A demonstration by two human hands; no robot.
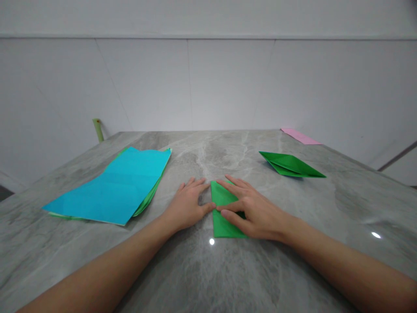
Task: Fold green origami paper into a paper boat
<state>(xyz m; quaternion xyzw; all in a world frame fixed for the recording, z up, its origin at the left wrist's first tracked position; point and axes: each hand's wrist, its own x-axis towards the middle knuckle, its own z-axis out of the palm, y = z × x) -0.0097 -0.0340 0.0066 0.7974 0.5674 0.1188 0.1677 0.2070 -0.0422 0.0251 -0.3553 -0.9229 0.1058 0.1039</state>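
Note:
A folded piece of green paper (224,226) lies flat on the grey table, its left edge facing my left hand. My left hand (190,204) rests on the tabletop with fingers spread, its thumb and index fingertips touching that left edge. Over the paper lies my right hand (250,208), fingers apart and fingertips pressing on its surface. The right part of the paper is hidden under this hand. Farther off to the right, apart from both hands, sits a pointed, boat-like folded green paper (291,164).
A stack of paper with a blue sheet (114,187) on top and green sheets beneath lies at the left. A pink sheet (301,136) rests near the table's far right edge. The marbled table (208,278) ends at a white wall (208,87).

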